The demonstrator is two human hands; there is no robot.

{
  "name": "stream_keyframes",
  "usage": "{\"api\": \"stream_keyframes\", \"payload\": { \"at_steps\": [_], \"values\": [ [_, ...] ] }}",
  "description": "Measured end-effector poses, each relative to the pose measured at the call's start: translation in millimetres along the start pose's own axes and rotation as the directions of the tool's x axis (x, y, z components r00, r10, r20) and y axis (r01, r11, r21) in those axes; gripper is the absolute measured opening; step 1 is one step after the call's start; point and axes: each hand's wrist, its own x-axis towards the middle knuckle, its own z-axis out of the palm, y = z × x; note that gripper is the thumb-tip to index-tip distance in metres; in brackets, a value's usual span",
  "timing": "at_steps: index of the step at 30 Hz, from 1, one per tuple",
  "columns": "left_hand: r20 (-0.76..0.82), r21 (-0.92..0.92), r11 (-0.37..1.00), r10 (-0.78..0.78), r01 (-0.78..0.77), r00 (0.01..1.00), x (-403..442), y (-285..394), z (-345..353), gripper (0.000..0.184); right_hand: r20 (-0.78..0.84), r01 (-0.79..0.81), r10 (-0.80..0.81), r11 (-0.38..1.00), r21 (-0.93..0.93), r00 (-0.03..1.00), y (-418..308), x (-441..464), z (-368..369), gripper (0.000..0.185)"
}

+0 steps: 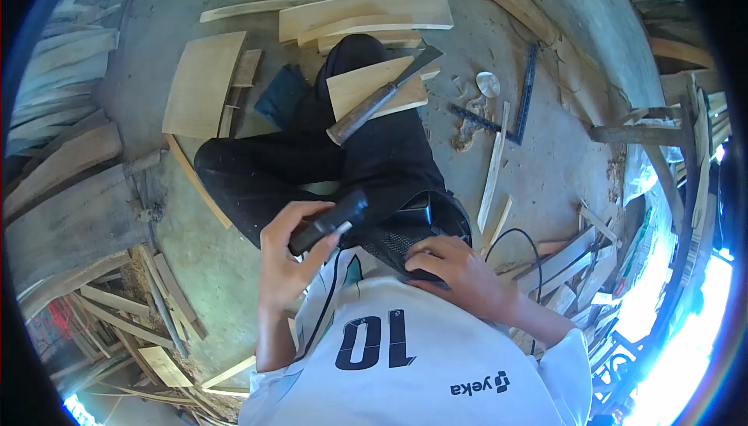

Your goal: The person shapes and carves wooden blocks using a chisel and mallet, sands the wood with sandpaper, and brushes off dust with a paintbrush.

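Observation:
My left hand (292, 258) is wrapped round a dark, rounded, tube-like device (331, 223), held up in front of my lap. A thin black cable (323, 309) runs down my white shirt below it. At my waist my right hand (460, 270) grips the edge of a black mesh pouch (386, 243); its fingers are curled over the fabric. Inside the pouch's opening a glossy black object (418, 212) partly shows. On my knee lies a small wooden board (405, 98), with a chisel (366, 110) resting across it.
Boards (374, 14) lie on the floor beyond my knee, and a wide panel (204, 83) is at left. A dark carpenter's square (526, 98), a round disc (488, 84) and wood strips (492, 180) lie to the right. Scrap wood (128, 309) is piled along the sides.

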Motion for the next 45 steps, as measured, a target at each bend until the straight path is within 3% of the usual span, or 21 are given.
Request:
{"api": "stream_keyframes", "payload": {
  "at_steps": [2,5,8,12,16,19,21,23,25,26,28,30,31,32,34,35,36,38,40,44,45],
  "values": [
    [0.058,-0.058,0.997,0.049,-0.046,0.997,1.6,11.8,4.5,0.032,0.027,0.126,-0.127,0.991,0.052,0.992,4.2,5.7,1.8,0.02],
    [0.251,0.067,0.974,0.195,-0.218,0.948,11.8,25.1,17.6,0.021,0.052,0.204,-0.206,0.978,0.031,0.977,0.4,9.1,-1.3,0.018],
    [0.424,0.162,0.918,0.266,-0.362,0.866,27.0,23.5,40.0,0.024,0.055,0.275,-0.279,0.959,0.073,0.959,5.6,5.1,-0.8,0.019],
    [0.544,0.439,0.741,0.231,-0.508,0.807,30.6,28.4,49.5,0.028,-0.01,0.203,-0.204,0.968,0.15,0.979,8.8,-0.6,-5.0,0.02],
    [0.594,0.456,0.647,0.29,-0.611,0.75,39.2,30.6,51.0,0.032,-0.156,0.308,-0.287,0.943,0.129,0.945,14.4,2.5,-8.5,0.022],
    [0.625,0.282,0.683,0.402,-0.674,0.669,56.4,35.9,66.9,0.036,-0.207,0.322,-0.305,0.945,0.051,0.929,17.5,4.4,-14.6,0.022],
    [0.85,-0.019,0.954,0.174,-0.301,0.497,82.4,41.0,72.9,0.033,-0.246,0.309,-0.299,0.951,0.001,0.922,18.5,1.6,-17.9,0.023],
    [0.877,0.005,0.974,0.105,-0.227,0.47,89.3,37.4,80.0,0.03,-0.265,0.141,-0.161,0.986,-0.095,0.951,21.0,-3.0,-19.2,0.017],
    [0.785,-0.026,0.901,0.287,-0.433,0.549,88.1,8.8,92.6,0.021,-0.278,0.102,-0.122,0.991,-0.087,0.953,24.2,1.0,-22.6,0.018],
    [0.721,0.111,0.917,0.192,-0.384,0.666,83.8,4.3,95.8,0.015,-0.285,0.068,-0.087,0.995,-0.075,0.954,27.0,5.4,-24.0,0.018],
    [0.62,0.07,0.922,0.258,-0.38,0.741,85.8,-17.8,106.1,0.018,-0.294,0.01,0.039,0.986,0.165,0.955,42.9,17.5,-22.5,0.02],
    [0.523,-0.029,0.972,0.213,-0.232,0.825,87.5,-14.6,103.0,0.017,-0.213,-0.164,0.278,0.886,0.434,0.937,56.2,30.2,-25.5,0.021],
    [0.454,-0.083,0.984,0.18,-0.159,0.873,85.9,-9.0,98.4,0.019,-0.176,-0.189,0.285,0.886,0.424,0.942,68.4,35.4,-24.7,0.021],
    [0.44,-0.113,0.99,-0.025,0.083,0.898,83.1,-3.2,89.3,0.024,-0.141,-0.213,0.292,0.888,0.408,0.946,79.8,40.1,-21.9,0.021],
    [0.271,-0.198,0.976,-0.028,0.084,0.962,73.0,-15.0,73.2,0.023,-0.107,-0.227,0.293,0.884,0.409,0.95,86.2,47.8,-16.5,0.019],
    [0.198,-0.076,0.996,0.067,-0.053,0.978,67.5,-29.8,65.5,0.023,-0.172,-0.155,0.218,0.934,0.322,0.961,87.3,51.4,-14.8,0.017],
    [0.188,-0.078,0.996,0.064,-0.05,0.98,60.1,-40.5,56.4,0.023,-0.229,-0.084,0.137,0.971,0.226,0.964,88.5,54.7,-13.9,0.016],
    [0.227,0.188,0.981,0.013,-0.057,0.974,39.0,-57.4,38.3,0.031,-0.252,0.004,0.037,0.987,0.16,0.967,87.8,60.8,-11.5,0.014],
    [0.23,0.197,0.979,-0.103,0.058,0.968,19.3,-64.4,26.5,0.035,-0.273,0.153,-0.139,0.988,0.032,0.952,88.4,69.8,-11.8,0.01],
    [0.281,0.347,0.897,-0.379,0.275,0.882,0.4,-62.7,21.8,0.048,-0.105,0.106,-0.091,0.984,0.143,0.99,103.1,83.4,-11.2,0.021],
    [0.233,0.349,0.889,-0.39,0.298,0.891,-2.5,-62.8,22.7,0.052,-0.061,0.008,0.004,0.979,0.204,0.998,107.1,85.4,-12.5,0.024]
  ]
}}
